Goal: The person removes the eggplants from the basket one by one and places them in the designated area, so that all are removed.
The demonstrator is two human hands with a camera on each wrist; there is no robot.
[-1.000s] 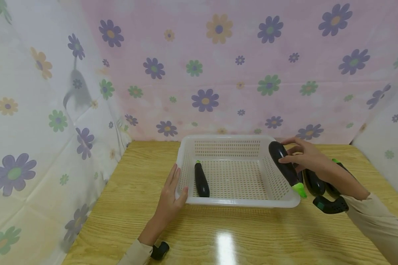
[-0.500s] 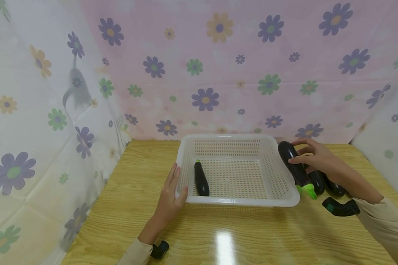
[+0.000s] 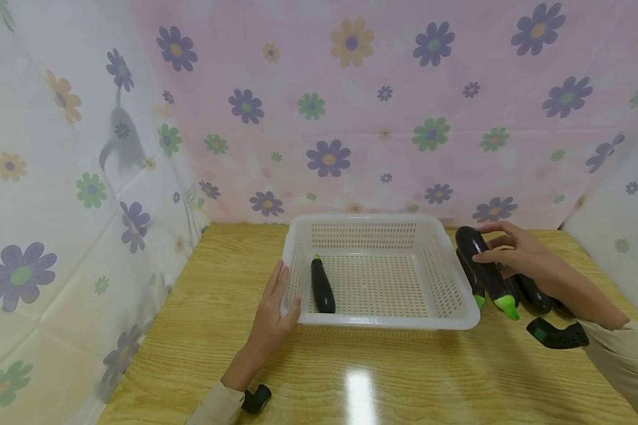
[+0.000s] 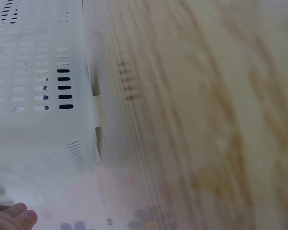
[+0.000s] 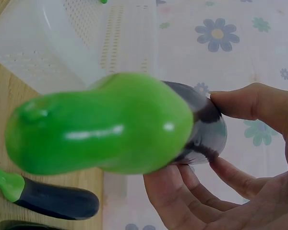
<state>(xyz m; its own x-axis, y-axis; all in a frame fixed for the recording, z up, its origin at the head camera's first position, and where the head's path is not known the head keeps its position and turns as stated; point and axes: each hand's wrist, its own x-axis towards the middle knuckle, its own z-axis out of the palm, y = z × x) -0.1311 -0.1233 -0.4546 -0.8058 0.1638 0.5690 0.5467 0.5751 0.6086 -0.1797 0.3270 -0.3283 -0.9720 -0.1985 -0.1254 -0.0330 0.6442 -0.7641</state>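
My right hand (image 3: pixel 526 260) pinches a dark purple eggplant (image 3: pixel 481 260) between thumb and fingers, just beyond the basket's right side. Its green stem end points down toward me; in the right wrist view this green cap (image 5: pixel 134 124) fills the middle. My left hand (image 3: pixel 270 316) lies against the left side of the white plastic basket (image 3: pixel 372 321), fingers straight along the wall and thumb at the rim. Inside the basket, at the left, lies a slimmer eggplant (image 3: pixel 323 288). In the left wrist view only fingertips (image 4: pixel 21 218) show beside the basket wall (image 4: pixel 43 129).
Several more eggplants (image 3: pixel 534 294) lie on the wooden table (image 3: pixel 404 378) right of the basket, partly hidden under my right hand and forearm. One eggplant (image 5: pixel 60 197) shows at lower left in the right wrist view. Flowered cloth (image 3: pixel 351 118) encloses the back and sides.
My right hand has moved right with the eggplant, from over the basket's right rim to outside it. An eggplant lying beside the basket now shows. The left hand has stayed put.
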